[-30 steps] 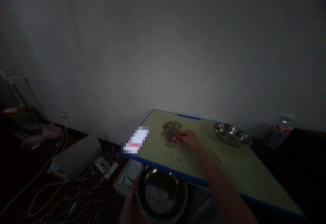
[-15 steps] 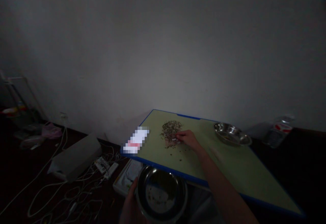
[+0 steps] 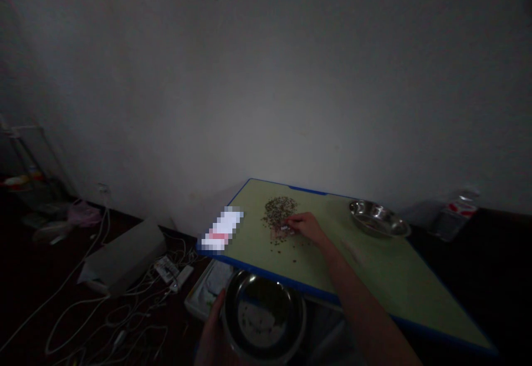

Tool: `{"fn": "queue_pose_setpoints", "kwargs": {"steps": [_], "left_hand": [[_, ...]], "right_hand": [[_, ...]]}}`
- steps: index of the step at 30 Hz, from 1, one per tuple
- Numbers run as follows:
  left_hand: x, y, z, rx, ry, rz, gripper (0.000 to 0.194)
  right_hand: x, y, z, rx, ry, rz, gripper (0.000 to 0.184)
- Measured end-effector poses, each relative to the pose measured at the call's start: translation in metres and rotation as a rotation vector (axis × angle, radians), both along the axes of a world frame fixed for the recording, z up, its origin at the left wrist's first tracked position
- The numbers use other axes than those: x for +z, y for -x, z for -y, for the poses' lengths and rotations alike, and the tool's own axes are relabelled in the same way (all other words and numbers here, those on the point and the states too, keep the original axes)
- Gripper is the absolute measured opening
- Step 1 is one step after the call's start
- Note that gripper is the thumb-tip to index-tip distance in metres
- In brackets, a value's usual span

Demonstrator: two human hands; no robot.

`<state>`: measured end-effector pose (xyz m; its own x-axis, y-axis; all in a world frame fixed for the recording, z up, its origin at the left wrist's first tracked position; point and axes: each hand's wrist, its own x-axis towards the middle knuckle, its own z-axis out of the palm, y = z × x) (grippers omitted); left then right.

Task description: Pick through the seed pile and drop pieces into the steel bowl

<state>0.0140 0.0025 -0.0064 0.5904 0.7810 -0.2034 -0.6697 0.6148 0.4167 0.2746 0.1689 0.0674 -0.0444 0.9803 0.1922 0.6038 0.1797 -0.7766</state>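
Note:
My left hand is wrapped round the left side of a shiny metal bowl, held just below the table's near edge. A few dark specks lie in the bowl's bottom. My right hand is closed in a pinch, low over the table, at the near right side of a spread of small dark seed-like bits. Something small and whitish shows at its fingertips, too small to name. Under the fingers lies a pinkish flat patch with bits on it.
The light green table has a blue rim. A second metal bowl stands at its right, and a blurred-out bright phone-like thing lies at its left. Cables, a box and a plastic bottle are around it.
My right hand has barely moved. A few bits have shifted on the near side of the spread. The left hand and its bowl stay in place.

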Motion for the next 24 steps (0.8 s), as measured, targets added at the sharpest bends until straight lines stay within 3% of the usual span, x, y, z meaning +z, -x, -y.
{"fn": "queue_pose_setpoints", "kwargs": {"steps": [3,8,12,13,15,17,21,24], "left_hand": [[0.002,0.0,0.0,-0.006,0.04,-0.065,0.042],[0.011,0.0,0.002,0.001,0.142,0.042,0.054],[0.011,-0.004,0.004,0.103,0.144,-0.061,0.04],[0.01,-0.005,0.004,0.041,0.153,-0.07,0.04],[0.009,-0.006,0.004,0.15,0.133,-0.057,0.045],[0.009,-0.006,0.004,0.067,0.152,-0.021,0.055],[0.005,-0.005,0.003,0.097,0.087,-0.086,0.036],[0.0,-0.003,0.0,0.046,0.074,-0.026,0.041]], "right_hand": [[0.001,0.0,0.001,0.013,0.033,-0.003,0.025],[0.001,0.001,0.001,-0.002,0.036,-0.005,0.024],[0.002,0.001,0.002,0.037,0.047,-0.025,0.024],[0.002,0.001,0.002,0.042,0.064,-0.036,0.025],[0.002,0.001,0.002,0.038,0.08,-0.052,0.025],[0.001,0.002,0.002,0.026,0.064,-0.05,0.024],[0.001,0.003,0.002,0.009,0.035,-0.032,0.024],[0.002,0.004,0.003,0.014,0.062,-0.021,0.024]]}}
